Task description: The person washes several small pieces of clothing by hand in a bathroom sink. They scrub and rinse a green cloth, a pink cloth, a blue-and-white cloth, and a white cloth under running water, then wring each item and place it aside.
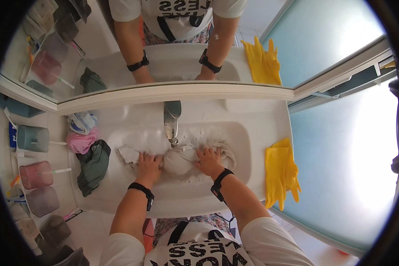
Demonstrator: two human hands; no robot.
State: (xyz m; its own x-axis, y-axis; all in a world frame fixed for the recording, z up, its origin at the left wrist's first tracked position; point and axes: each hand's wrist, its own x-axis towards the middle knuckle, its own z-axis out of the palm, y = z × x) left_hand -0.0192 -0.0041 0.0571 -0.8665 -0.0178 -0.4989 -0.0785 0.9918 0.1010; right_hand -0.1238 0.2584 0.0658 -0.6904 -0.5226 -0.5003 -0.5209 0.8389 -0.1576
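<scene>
A wet, off-white cloth garment (179, 161) lies spread across the sink basin (241, 149), in water with some suds. My left hand (149, 168) presses on the left part of the cloth, fingers spread and pointing away from me. On its right part rests my right hand (209, 161), fingers apart and slightly bent. Whether either hand pinches the fabric cannot be told. The cloth bulges up between the two hands. Just beyond it the metal faucet (171, 123) reaches over the basin. Both wrists wear black bands.
On the left ledge lie a dark green cloth (93, 168), a pink cloth (82, 141) and a blue-white cloth (82, 122). Yellow rubber gloves (281, 173) drape over the right edge. Cups with toothbrushes (33, 138) line the left wall. A framed mirror (176, 92) stands behind the faucet.
</scene>
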